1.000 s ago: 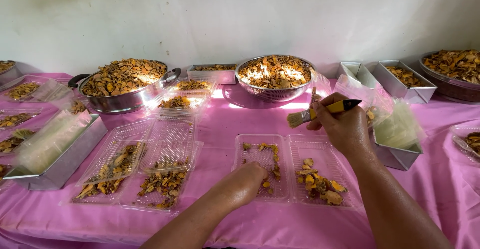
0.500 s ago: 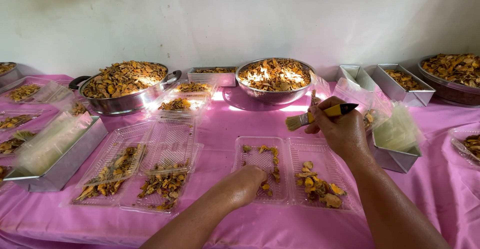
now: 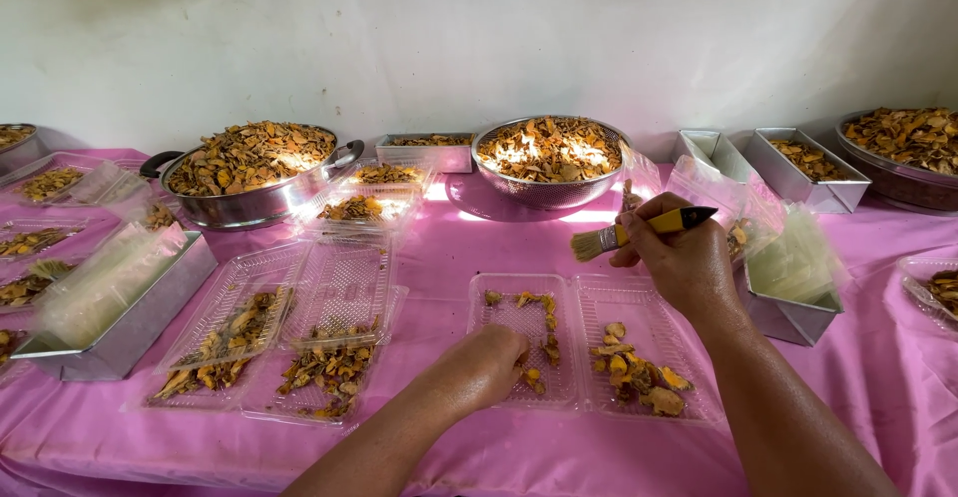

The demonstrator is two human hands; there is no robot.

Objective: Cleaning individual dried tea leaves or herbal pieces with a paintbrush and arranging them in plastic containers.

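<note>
Right hand [image 3: 684, 262], right of centre, grips a brush [image 3: 639, 232] above the open clear tray [image 3: 589, 342]. Left hand [image 3: 489, 362], fingers curled, rests on chips [image 3: 534, 352] at bottom centre. A careless sweep could flick chips onto the pink cloth [image 3: 479, 248].

both forearms are bare, no sleeves, rings or watch showing (upper arms lie out of frame); left hand [image 3: 489, 365] and right hand [image 3: 679, 257] ungloved.
</note>
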